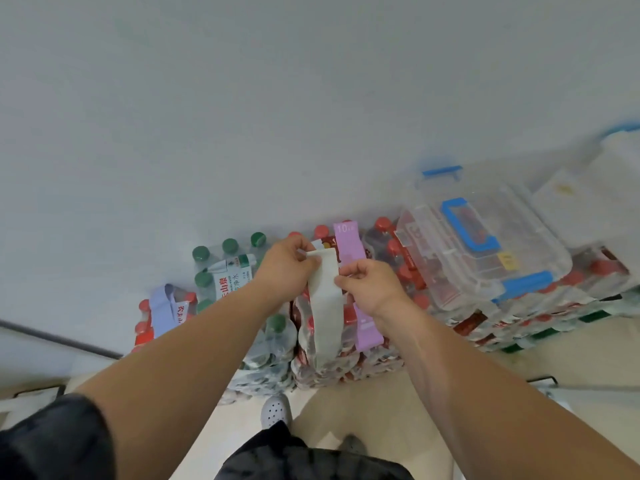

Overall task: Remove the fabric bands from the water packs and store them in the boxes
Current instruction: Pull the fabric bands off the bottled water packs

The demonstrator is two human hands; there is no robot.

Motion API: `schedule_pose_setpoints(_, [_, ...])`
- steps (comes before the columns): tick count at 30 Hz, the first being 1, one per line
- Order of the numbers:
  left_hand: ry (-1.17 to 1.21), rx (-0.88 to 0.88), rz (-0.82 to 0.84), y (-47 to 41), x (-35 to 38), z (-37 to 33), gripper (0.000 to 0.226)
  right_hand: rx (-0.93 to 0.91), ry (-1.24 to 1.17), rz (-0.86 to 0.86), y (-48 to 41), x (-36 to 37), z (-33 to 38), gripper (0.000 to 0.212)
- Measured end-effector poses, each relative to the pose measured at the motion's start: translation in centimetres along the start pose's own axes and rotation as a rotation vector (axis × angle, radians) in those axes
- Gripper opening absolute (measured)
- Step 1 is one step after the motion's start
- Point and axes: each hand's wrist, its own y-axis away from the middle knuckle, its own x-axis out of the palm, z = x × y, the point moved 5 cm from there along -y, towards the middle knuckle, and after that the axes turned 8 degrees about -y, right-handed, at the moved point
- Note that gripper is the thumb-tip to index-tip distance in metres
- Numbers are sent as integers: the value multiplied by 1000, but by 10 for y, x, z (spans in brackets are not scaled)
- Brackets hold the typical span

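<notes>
The pale band loops over the red-capped water pack on the floor. It looks light, soft and stretchy, so it should peel off easily if taken by its edges. The left hand pinches its top end and the right hand its side edge, each grip closed on fabric. A purple band lies just beside it, and the bottle caps may snag it. The clear box, lid latched, rests on packs to the right.

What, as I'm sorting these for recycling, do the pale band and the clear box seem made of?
Pale band: probably woven stretch fabric with a matte finish; it bends softly and shows no shine. Clear box: rigid transparent plastic, glossy; red shapes show through it, and its clips are opaque blue plastic.
</notes>
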Motion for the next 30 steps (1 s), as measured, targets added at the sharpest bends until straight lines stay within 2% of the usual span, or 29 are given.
schedule_pose_setpoints(4, [-79, 13, -1, -42, 4, 3, 3, 45, 27, -68, -35, 5, 0, 5])
schedule_pose_setpoints(9, [-142, 20, 0, -92, 4, -1, 7, 33, 68, -196, -74, 11, 12, 12])
schedule_pose_setpoints(15, [-488, 114, 60, -122, 5, 5, 17, 9, 192, -223, -81, 19, 12, 13])
schedule_pose_setpoints(18, [-617, 144, 87, -120, 9, 13, 37, -1, 190, -205, -73, 19, 7, 19])
schedule_pose_setpoints(21, [-617, 158, 42, -111, 6, 19, 57, -43, 173, -172, -64, 19, 7, 27])
schedule_pose_setpoints(30, [-568, 97, -145, -34, -53, 58, 34, -166, 186, -16, -44, 37, 14, 12])
